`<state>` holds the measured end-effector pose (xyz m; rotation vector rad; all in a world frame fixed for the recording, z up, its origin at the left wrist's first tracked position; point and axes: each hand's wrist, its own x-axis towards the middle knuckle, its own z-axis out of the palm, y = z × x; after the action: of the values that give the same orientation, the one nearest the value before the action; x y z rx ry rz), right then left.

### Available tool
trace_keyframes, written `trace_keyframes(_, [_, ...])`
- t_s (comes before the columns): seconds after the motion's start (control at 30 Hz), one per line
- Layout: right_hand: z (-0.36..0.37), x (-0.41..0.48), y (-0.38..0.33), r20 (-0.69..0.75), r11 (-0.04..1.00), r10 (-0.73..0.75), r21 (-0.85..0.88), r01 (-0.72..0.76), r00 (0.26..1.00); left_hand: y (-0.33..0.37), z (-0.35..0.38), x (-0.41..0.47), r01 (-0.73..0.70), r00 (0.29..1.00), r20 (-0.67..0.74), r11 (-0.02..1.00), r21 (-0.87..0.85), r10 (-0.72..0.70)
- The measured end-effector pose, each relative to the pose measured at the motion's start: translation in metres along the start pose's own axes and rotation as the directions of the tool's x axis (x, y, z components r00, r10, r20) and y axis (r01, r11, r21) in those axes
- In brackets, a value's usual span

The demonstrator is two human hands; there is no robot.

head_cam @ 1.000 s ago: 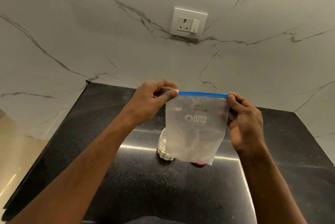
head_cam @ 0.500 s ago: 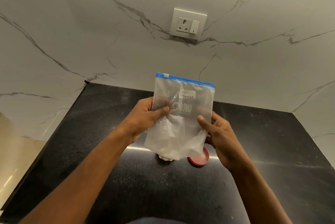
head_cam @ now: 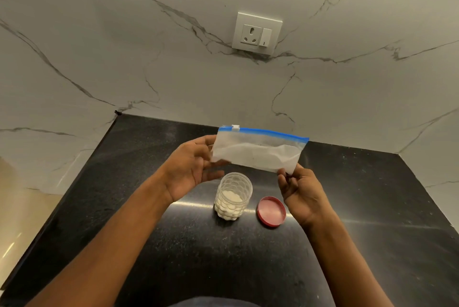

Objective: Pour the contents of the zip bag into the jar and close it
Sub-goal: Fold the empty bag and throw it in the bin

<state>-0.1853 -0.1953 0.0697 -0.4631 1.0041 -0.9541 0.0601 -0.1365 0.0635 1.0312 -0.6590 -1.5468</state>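
Both hands, left hand [head_cam: 191, 170] and right hand [head_cam: 301, 192], are gripping the folded zip bag [head_cam: 258, 151] above the open jar [head_cam: 233, 196].

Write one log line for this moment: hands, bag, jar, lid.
hands: left and right hold clear blue-zip plastic bag | clear dimpled jar: open, white powder inside | red round lid: on counter

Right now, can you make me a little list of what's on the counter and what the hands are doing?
bag: zip bag with blue strip on top, held up above the jar
left hand: left hand holds the bag's left side
right hand: right hand pinches the bag's lower right corner
jar: clear jar, upright on the black counter, open, white powder inside
lid: red lid, lying on the counter right of the jar, not touching it
wall: socket on the marble wall
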Motion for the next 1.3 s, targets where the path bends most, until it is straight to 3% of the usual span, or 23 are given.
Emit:
trace_keyframes(0.07, [-0.002, 0.003, 0.001, -0.018, 0.997, 0.027, 0.076, -0.025, 0.999, -0.001, -0.008, -0.001, -0.022, 0.997, 0.07, 0.997, 0.079, 0.016])
trace_keyframes(0.2, [-0.005, 0.005, 0.002, -0.024, 0.99, 0.081, 0.12, -0.078, 0.996, -0.001, -0.01, 0.0, -0.105, 0.987, 0.157, 0.889, 0.445, 0.038])
trace_keyframes(0.37, [0.004, -0.001, 0.008, -0.016, 0.994, 0.109, 0.003, -0.109, 0.994, -0.004, 0.01, 0.006, -0.179, 0.984, 0.054, 0.898, 0.401, 0.172])
trace_keyframes(0.47, [0.004, -0.001, 0.008, 0.051, 1.0, -0.004, -0.016, 0.005, 0.999, -0.009, 0.018, 0.011, -0.237, 0.953, -0.098, 0.906, 0.352, 0.287])
trace_keyframes(0.57, [0.001, -0.005, 0.014, 0.227, 0.981, -0.167, -0.058, 0.185, 0.959, -0.014, 0.02, 0.014, -0.24, 0.944, -0.173, 0.945, 0.224, 0.281])
trace_keyframes(0.7, [0.019, -0.009, 0.044, 0.387, 0.965, -0.202, -0.081, 0.251, 0.9, -0.024, 0.028, 0.012, -0.187, 0.968, -0.15, 0.977, 0.099, 0.2])
trace_keyframes(0.83, [0.042, 0.0, 0.053, 0.207, 0.954, -0.282, -0.042, 0.296, 0.937, -0.033, 0.037, 0.011, -0.137, 0.975, -0.164, 0.988, 0.07, 0.147])
trace_keyframes(0.93, [0.046, 0.009, 0.056, 0.133, 0.914, -0.39, -0.06, 0.401, 0.911, -0.031, 0.037, 0.011, -0.12, 0.973, -0.191, 0.991, 0.063, 0.13])
trace_keyframes(1.0, [0.044, 0.014, 0.06, 0.149, 0.835, -0.487, -0.212, 0.508, 0.861, -0.03, 0.038, 0.012, -0.115, 0.971, -0.205, 0.991, 0.069, 0.127])
trace_keyframes(1.1, [0.038, 0.024, 0.067, 0.293, 0.6, -0.626, -0.41, 0.687, 0.722, -0.027, 0.041, 0.011, -0.097, 0.967, -0.23, 0.992, 0.079, 0.113])
trace_keyframes(1.2, [0.03, 0.035, 0.073, 0.499, 0.271, -0.674, -0.519, 0.811, 0.545, -0.026, 0.045, 0.01, -0.078, 0.964, -0.241, 0.986, 0.149, 0.113])
trace_keyframes(1.3, [0.022, 0.046, 0.076, 0.633, -0.071, -0.649, -0.602, 0.795, 0.422, -0.028, 0.046, 0.009, -0.081, 0.966, -0.227, 0.981, 0.177, 0.121])
